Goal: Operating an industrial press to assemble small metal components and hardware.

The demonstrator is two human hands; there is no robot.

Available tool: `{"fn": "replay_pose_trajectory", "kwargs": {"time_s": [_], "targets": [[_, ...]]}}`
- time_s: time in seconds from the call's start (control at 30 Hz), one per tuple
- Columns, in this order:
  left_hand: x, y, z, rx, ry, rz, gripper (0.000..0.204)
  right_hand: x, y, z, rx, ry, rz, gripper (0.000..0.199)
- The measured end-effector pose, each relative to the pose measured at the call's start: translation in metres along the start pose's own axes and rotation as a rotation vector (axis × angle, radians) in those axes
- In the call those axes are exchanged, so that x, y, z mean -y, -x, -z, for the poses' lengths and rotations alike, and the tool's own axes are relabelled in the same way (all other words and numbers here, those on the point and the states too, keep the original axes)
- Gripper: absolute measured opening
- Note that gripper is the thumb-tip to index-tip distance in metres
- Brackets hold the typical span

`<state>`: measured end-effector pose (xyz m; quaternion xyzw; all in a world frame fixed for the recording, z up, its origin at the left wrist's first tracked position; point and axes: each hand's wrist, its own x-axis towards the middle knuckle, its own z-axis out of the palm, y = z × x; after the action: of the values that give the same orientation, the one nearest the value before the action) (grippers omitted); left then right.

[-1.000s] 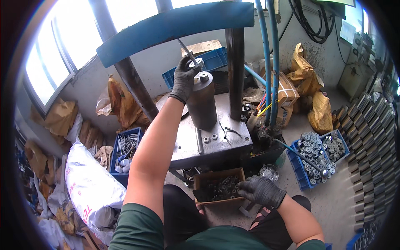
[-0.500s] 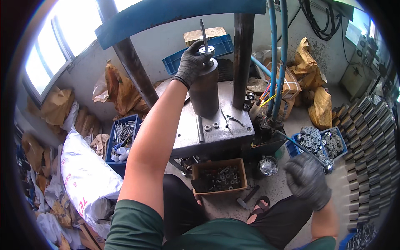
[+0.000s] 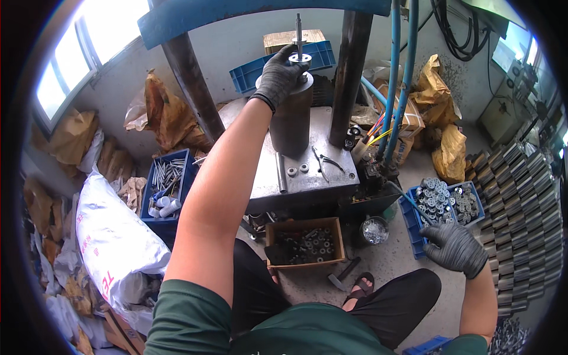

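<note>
My left hand (image 3: 280, 77), in a dark grey glove, is closed at an upright metal shaft (image 3: 299, 32). The shaft carries a light round disc (image 3: 300, 58) and rises above a thick steel cylinder (image 3: 291, 121). That cylinder stands on the metal press table (image 3: 269, 198). To the right, my gloved right hand (image 3: 457, 248) has its fingers curled over the end of a thin blue lever (image 3: 415, 206), whose ball knob the hand hides. Behind this hand sits a blue bin of round metal parts (image 3: 435, 198).
Pliers (image 3: 325, 162), two small rings (image 3: 297, 170) and a metal tube (image 3: 281, 173) lie on the press table. Below are a box of parts (image 3: 305, 264), a bucket (image 3: 374, 231) and a hammer (image 3: 344, 273). Stacked metal pieces (image 3: 520, 231) line the right side; press columns (image 3: 350, 77) flank the cylinder.
My right hand has moved right and onto the lever's end, covering the knob that showed before. My left hand stays at the shaft; the whole view has shifted slightly.
</note>
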<state>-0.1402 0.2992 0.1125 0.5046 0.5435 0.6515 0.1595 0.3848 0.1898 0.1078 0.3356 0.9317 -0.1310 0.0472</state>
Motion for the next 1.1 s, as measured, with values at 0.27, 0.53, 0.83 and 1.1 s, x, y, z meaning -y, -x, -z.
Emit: {"fn": "replay_pose_trajectory", "kwargs": {"time_s": [0.27, 0.53, 0.83, 1.1], "targets": [[-0.006, 0.000, -0.007, -0.022, -0.146, 0.001, 0.062, -0.003, 0.038, -0.063, -0.022, -0.010, -0.054, 0.022], [-0.002, 0.000, 0.000, 0.009, -0.296, -0.040, 0.069, -0.003, 0.029, -0.047, -0.013, -0.064, -0.065, 0.018], [0.025, -0.019, 0.006, -0.011, -0.336, -0.249, 0.059, -0.011, 0.021, -0.027, -0.047, -0.131, -0.043, 0.023], [0.014, -0.012, -0.002, -0.011, -0.255, -0.109, 0.061, -0.012, 0.026, -0.032, 0.070, -0.048, -0.022, 0.029]]}}
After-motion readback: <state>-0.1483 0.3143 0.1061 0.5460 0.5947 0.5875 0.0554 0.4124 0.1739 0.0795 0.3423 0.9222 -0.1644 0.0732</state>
